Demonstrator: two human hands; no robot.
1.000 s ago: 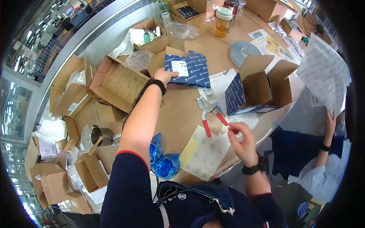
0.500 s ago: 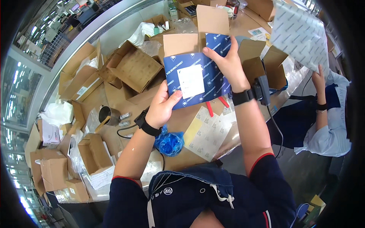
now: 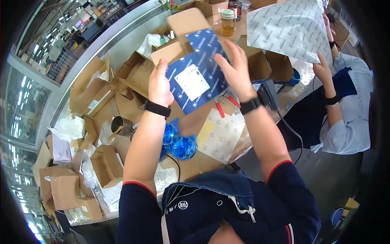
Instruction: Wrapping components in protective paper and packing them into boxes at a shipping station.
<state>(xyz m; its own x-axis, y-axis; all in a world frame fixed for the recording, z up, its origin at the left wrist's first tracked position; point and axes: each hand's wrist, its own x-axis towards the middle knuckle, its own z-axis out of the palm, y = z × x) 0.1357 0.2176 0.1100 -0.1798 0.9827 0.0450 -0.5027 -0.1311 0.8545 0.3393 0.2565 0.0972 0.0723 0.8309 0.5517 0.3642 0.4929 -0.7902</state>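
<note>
A blue printed cardboard box (image 3: 178, 71) with brown open flaps is held tilted above the bench, its white label (image 3: 192, 82) facing up. My left hand (image 3: 161, 85) grips its left side, the fingers pointing up along the edge. At the box's right side is my right hand (image 3: 237, 71), thumb near the blue face and fingers around the edge, slightly blurred. Below the box lie a red-handled tool (image 3: 220, 109) and a printed paper sheet (image 3: 221, 136). Blue plastic-wrapped bundles (image 3: 185, 147) rest beside my left forearm.
Open brown cartons (image 3: 106, 166) crowd the bench's left side, near a metal cup (image 3: 121, 126). Another open carton (image 3: 260, 65) stands to the right. A jar (image 3: 228, 23) is at the back. A co-worker at right holds a large printed sheet (image 3: 284, 30).
The box has moved left and tilted further, with both hands on it. My left hand has turned more upright along its side. The co-worker's sheet has shifted left and spread wider.
</note>
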